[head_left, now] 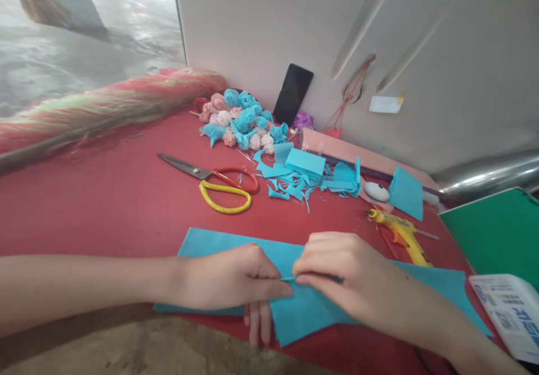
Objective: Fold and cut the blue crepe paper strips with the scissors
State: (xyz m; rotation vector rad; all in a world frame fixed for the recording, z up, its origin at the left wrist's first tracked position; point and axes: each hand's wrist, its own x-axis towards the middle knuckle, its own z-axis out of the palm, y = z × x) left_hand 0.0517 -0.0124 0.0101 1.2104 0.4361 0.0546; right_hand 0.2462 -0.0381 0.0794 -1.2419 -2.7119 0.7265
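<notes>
A long blue crepe-paper-like sheet (303, 313) lies across the near edge of the red table, partly hanging over it. My left hand (236, 277) is closed on the sheet, thumb on top and some fingers curled below. Close beside it, my right hand (337, 268) pinches the same sheet. A narrow raised fold of blue shows between the two sets of fingertips. Something thin and dark peeks out under my right fingers; its kind is hidden. Beyond my hands rest scissors (202, 175) with one red and one yellow handle, blades apart.
Blue, pink and white paper roses (246, 118) are heaped at the back, near blue scraps (290, 181) and a leaning black phone (293, 94). A yellow glue gun (400, 232), green board (497, 240) and white pack (509, 313) sit right. A broom (105, 108) lies left.
</notes>
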